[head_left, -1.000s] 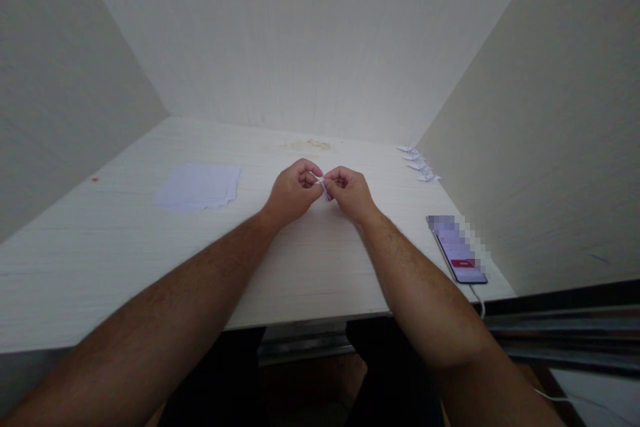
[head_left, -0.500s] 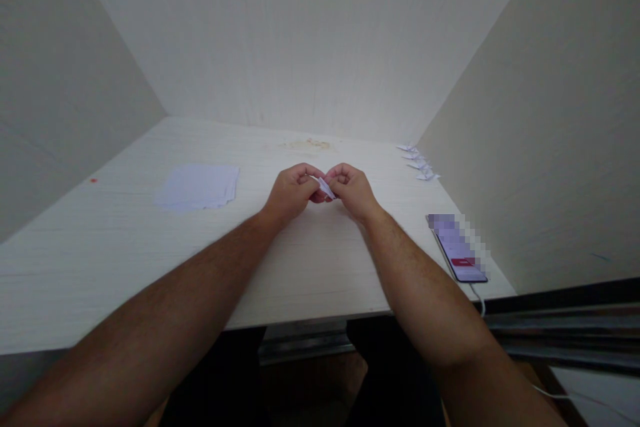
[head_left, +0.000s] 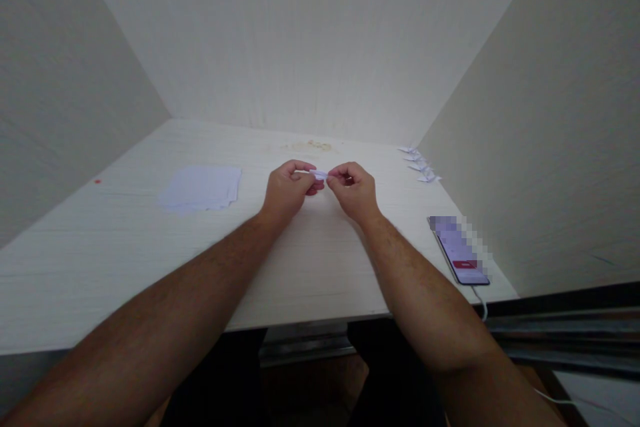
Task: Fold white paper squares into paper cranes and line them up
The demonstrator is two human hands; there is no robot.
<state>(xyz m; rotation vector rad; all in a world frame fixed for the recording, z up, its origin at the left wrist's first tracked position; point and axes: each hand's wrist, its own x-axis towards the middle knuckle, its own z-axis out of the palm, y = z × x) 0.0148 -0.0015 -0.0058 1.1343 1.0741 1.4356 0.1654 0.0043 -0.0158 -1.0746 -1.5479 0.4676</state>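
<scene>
My left hand (head_left: 287, 188) and my right hand (head_left: 354, 191) meet over the middle of the white table (head_left: 125, 260). Both are closed in a pinch on a small folded piece of white paper (head_left: 319, 175), held just above the tabletop between the fingertips. Most of the paper is hidden by my fingers. My forearms reach in from the near edge.
A stack of white paper sheets (head_left: 200, 187) lies to the left. Several small folded paper figures (head_left: 419, 164) sit at the far right by the wall. A phone (head_left: 460, 250) with a white cable lies at the right. Walls close in on three sides.
Both hands have lifted and shifted slightly away from me, and the small paper has been turned between the fingertips so it now lies flatter.
</scene>
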